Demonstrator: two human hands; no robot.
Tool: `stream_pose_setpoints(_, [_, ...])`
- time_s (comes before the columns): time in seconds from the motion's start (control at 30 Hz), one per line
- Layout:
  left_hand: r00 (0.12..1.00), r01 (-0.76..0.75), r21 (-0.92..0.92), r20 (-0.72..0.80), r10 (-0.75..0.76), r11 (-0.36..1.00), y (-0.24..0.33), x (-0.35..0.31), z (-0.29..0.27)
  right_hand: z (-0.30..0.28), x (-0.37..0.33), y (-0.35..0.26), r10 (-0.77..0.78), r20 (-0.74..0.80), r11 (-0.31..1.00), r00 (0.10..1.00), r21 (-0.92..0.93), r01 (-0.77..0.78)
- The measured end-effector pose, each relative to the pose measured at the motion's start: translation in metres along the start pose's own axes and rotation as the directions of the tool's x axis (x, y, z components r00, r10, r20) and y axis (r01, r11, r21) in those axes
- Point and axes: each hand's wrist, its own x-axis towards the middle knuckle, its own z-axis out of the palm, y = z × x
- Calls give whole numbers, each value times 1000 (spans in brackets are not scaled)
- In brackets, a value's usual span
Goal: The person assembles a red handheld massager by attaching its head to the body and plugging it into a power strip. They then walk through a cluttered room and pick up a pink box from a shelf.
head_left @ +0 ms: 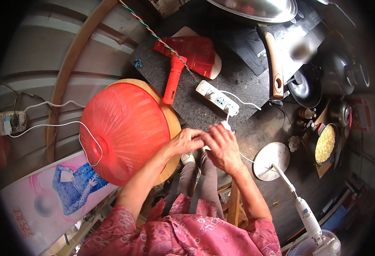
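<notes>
My left hand [185, 141] and my right hand [223, 147] meet in front of my body, just off the table's near corner. The left fingers are closed in a pinch; whatever they hold is hidden. My right fingers are bent and pressed together beside them, a little blurred, and their grip is hidden too. Just past the right fingertips a white plug-like piece [226, 125] shows, close to a white power strip [217, 99] on the dark table. A white cord [246, 158] runs from behind my right hand to the round base [271, 161] of a white standing fan [309, 219].
A large red mesh food cover [125, 128] sits on a round wooden surface at left. On the table [247, 113] lie a red flashlight [174, 81], a red bag [189, 51] and a wooden-handled pan [275, 64]. A pan of yellow food [325, 144] stands at right.
</notes>
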Motion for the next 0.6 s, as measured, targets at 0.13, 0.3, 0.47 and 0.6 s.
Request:
stream_pose_setpoints(0.13, [996,-13,398,84,-23,917,21,-11,-11,5,-1,-7,40,258,998,965,-51,-28])
stream_pose_setpoints(0.3, [946,-165,-79,-296,135,983,11,10,-27,-1,-6,-1,421,287,867,860,150,-475])
stream_pose_setpoints(0.47, [788,-215,793,-203,581,570,5,59,-53,15,-24,-1,771,279,481,573,335,-810])
stream_pose_setpoints(0.6, [827,-240,913,15,562,329,10,96,-55,47,-35,0,852,210,249,480,644,-723])
